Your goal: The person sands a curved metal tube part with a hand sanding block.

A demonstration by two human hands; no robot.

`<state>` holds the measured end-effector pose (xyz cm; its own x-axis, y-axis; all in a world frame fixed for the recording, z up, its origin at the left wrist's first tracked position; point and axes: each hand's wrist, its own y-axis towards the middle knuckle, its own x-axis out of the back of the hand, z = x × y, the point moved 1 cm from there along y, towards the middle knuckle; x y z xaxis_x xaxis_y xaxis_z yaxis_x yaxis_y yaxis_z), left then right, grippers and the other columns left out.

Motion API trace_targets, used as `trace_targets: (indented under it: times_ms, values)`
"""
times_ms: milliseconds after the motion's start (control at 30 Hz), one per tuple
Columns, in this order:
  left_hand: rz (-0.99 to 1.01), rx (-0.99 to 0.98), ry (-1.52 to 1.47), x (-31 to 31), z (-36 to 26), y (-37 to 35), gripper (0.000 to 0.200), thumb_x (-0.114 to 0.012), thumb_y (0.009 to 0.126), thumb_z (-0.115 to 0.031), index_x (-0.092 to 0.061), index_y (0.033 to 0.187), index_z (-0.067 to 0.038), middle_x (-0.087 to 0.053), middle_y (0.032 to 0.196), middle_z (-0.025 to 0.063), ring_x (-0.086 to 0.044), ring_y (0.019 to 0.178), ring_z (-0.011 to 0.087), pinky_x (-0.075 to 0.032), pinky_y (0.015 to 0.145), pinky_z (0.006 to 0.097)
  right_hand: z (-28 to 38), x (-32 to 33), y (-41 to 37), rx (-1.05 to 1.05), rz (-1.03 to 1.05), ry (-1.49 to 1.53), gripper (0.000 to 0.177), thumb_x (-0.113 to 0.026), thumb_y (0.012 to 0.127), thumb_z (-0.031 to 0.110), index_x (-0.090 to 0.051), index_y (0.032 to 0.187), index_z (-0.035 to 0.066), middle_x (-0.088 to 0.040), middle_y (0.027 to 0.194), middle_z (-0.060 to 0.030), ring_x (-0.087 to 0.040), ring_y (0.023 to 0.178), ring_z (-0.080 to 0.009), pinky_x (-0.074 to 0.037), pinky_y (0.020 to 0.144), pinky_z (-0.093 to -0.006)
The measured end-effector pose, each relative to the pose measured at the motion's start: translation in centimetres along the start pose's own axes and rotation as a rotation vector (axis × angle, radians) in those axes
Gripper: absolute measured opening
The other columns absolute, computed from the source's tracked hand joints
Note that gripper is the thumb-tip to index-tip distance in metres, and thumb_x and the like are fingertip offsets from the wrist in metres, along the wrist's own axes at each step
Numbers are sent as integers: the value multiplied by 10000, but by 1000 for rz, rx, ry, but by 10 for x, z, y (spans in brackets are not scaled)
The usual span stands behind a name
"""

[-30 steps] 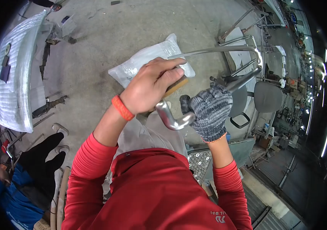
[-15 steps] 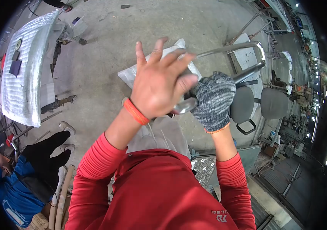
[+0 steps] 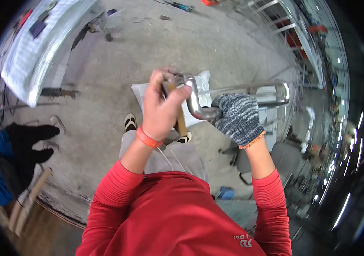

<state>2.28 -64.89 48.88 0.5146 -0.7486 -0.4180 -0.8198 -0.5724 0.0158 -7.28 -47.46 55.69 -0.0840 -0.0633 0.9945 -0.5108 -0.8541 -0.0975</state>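
Steel tube [image 3: 195, 102], right hand [image 3: 236, 117] gripping it, left hand [image 3: 163, 104] clenching wooden stick [image 3: 181, 123], white sack [image 3: 141, 91] beneath

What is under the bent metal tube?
A white bag on the floor. The left hand, its brown stick and the tube cover the bag's middle.

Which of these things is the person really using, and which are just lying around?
In use:
- bent metal tube, gripped by the gloved right hand
- brown strip, held against the tube by the bare left hand

Lying about:
- white bag on the floor
- grey chair
- white panel
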Motion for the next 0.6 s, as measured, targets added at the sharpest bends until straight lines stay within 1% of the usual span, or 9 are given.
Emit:
trace_targets:
  times_ms: [67,167,200,233,300,333,433,467,600]
  values:
    - [-89,-155,88,-18,10,-11,242,-721,786,-118,-521,867,-9,-544,1142,165,-530,1011,222,-442,900,338,-8,2,5,84,57,43,321,-783,714,358,-695,886,102,-680,794,-121,-661,728,-336,-515,659,-446]
    - [-102,-304,356,-36,6,-10,250,-733,773,-142,-525,830,-15,-559,1157,157,-541,959,177,-456,834,311,-29,5,-5,172,-17,121,330,-784,727,357,-688,900,92,-672,768,-126,-659,709,-340,-520,636,-434]
    - [-41,-162,227,-31,8,-5,245,-731,779,-175,-569,841,-1,-614,1023,128,-550,827,133,-460,725,288,-39,4,-9,147,-2,81,329,-780,747,373,-680,887,93,-669,745,-121,-661,700,-342,-521,619,-431]
    - [-71,-175,237,-26,2,1,245,-731,779,-175,-569,841,-1,-614,1023,128,-550,827,133,-460,725,288,-48,3,-10,180,-5,83,329,-780,747,373,-680,887,93,-669,745,-121,-661,700,-342,-521,619,-431]
    - [96,143,197,-24,-10,12,194,-638,859,-153,-623,960,11,-583,841,6,-506,723,79,-417,659,248,-60,0,-20,160,83,-30,332,-774,760,392,-674,879,98,-668,740,-124,-657,676,-345,-519,603,-428]
    - [65,161,236,-29,-11,18,235,-656,867,-178,-655,993,20,-502,701,-53,-461,644,59,-386,590,244,-59,-2,-23,185,21,-49,325,-770,760,397,-675,863,104,-669,737,-128,-660,672,-339,-522,607,-430]
    - [-79,142,482,-42,-11,18,234,-666,871,-194,-665,968,19,-497,706,-55,-438,663,51,-371,592,234,-56,-6,-25,174,30,-79,308,-762,763,395,-681,847,110,-670,732,-127,-661,667,-334,-520,607,-436]
    - [-149,82,491,-44,-7,16,337,-683,852,-288,-670,915,42,-536,643,52,-493,648,120,-444,628,318,-57,-9,-25,174,38,-52,286,-760,758,380,-684,830,114,-671,728,-118,-660,665,-334,-517,611,-445]
    - [-292,65,345,-51,3,4,351,-681,877,-303,-669,931,43,-546,655,39,-485,642,118,-435,620,309,-56,-11,-30,167,36,-59,263,-753,758,363,-689,827,117,-670,724,-114,-657,665,-336,-512,614,-440]
